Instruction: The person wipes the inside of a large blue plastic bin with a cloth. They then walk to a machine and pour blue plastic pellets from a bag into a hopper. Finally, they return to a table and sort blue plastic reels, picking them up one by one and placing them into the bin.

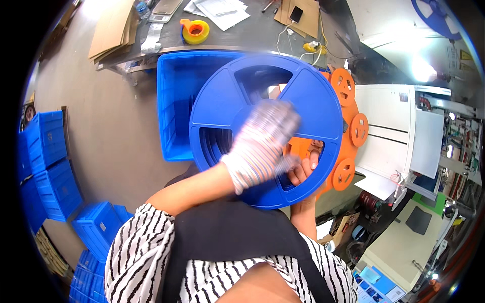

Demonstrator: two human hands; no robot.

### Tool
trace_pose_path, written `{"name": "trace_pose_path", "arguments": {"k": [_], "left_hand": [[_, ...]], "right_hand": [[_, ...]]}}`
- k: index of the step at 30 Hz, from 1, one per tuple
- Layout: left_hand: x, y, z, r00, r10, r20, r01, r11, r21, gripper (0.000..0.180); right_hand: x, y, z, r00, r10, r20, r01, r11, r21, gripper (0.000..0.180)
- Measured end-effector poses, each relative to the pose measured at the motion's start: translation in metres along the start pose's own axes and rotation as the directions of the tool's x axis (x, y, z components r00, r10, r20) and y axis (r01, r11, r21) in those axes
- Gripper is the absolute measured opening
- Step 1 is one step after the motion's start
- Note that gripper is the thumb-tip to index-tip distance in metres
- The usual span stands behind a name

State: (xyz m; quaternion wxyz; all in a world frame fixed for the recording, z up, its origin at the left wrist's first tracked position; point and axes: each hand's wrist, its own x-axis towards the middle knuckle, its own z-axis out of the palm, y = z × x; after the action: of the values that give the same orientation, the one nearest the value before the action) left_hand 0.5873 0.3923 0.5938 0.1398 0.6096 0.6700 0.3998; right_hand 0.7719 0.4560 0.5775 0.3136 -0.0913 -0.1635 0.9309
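Note:
A large blue plastic reel (308, 96) with three spoke openings is held upright in front of my chest. My left hand (265, 139), in a white striped work glove and blurred by motion, lies flat across the reel's hub. My right hand (302, 169), bare, grips the reel's lower right rim from behind, with fingers showing through an opening. Behind the reel stands an orange fixture (348, 121) with several round orange discs.
A blue plastic crate (174, 106) stands on the floor behind the reel. A metal table (252, 35) carries cardboard, papers, an orange tape roll (195, 31) and a phone. Stacked blue crates (50, 166) sit at left. A white machine (399, 131) stands at right.

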Motion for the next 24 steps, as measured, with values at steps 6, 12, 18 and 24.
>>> {"name": "trace_pose_path", "arguments": {"k": [6, 12, 18, 24], "left_hand": [[-0.059, -0.127, 0.002, 0.854, -0.477, -0.209, 0.516, 0.830, 0.214, 0.056], [-0.025, -0.012, -0.019, 0.977, 0.189, 0.098, -0.187, 0.982, -0.027, 0.066], [-0.121, -0.235, 0.006, 0.836, -0.532, -0.134, 0.532, 0.724, 0.440, 0.042], [-0.132, -0.155, -0.034, 0.801, -0.446, -0.399, 0.527, 0.842, 0.117, 0.035]], "right_hand": [[-0.011, 0.003, 0.012, 0.992, 0.024, 0.120, -0.023, 1.000, -0.009, 0.017], [-0.002, 0.008, 0.024, 1.000, -0.008, 0.008, 0.009, 0.990, -0.140, 0.023], [0.002, 0.006, 0.034, 0.990, -0.093, -0.109, 0.078, 0.987, -0.139, 0.019], [0.009, 0.011, 0.032, 0.993, -0.106, -0.055, 0.095, 0.982, -0.165, 0.021]]}}
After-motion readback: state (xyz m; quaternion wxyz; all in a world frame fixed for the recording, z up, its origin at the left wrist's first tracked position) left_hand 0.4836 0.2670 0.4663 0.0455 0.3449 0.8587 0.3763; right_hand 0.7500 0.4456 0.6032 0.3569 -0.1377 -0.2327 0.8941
